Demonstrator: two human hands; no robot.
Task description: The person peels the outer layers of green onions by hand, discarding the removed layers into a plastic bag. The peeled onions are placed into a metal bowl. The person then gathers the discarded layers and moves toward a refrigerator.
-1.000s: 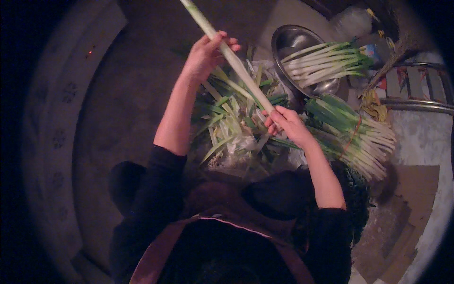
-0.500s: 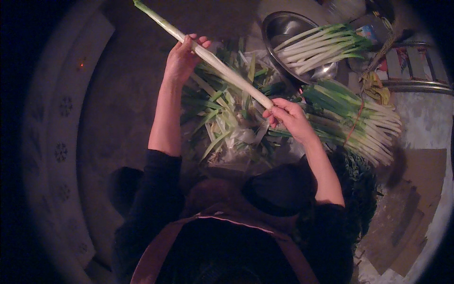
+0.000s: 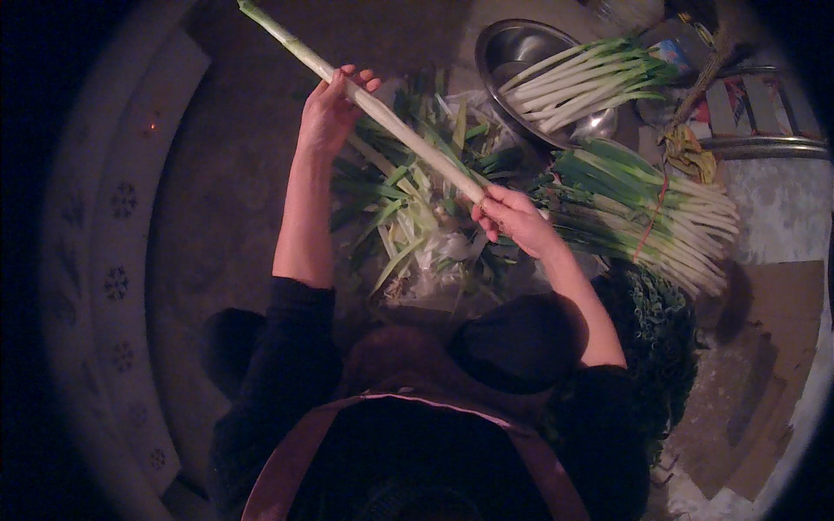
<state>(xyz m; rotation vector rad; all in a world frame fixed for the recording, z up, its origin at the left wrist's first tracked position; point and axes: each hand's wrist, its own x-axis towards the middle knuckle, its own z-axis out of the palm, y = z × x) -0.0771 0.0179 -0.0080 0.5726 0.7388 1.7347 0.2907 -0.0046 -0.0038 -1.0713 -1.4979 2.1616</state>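
A long pale leek-like green onion (image 3: 404, 136) stretches slantwise between my hands, its green end up at the far left. My left hand (image 3: 334, 100) is closed around its upper part, thumb along the stalk. At the lower, root end, the fingers of my right hand (image 3: 512, 217) pinch it. Beneath the stalk lies a heap of stripped leaves and peelings (image 3: 413, 221), partly on thin plastic. To the right of my right hand rests a large bundle of green onions (image 3: 643, 208), bound with a red tie.
At the far right a steel bowl (image 3: 499, 52) holds several white-stemmed green onions (image 3: 582, 87). Dark leafy greens (image 3: 656, 330) lie by my right knee. Flattened cardboard (image 3: 769, 347) covers the floor at right. A pale panel with snowflake marks (image 3: 100, 260) runs along the left.
My right hand has shifted slightly left along with the root end of the onion. The left hand keeps its hold, nearly in place.
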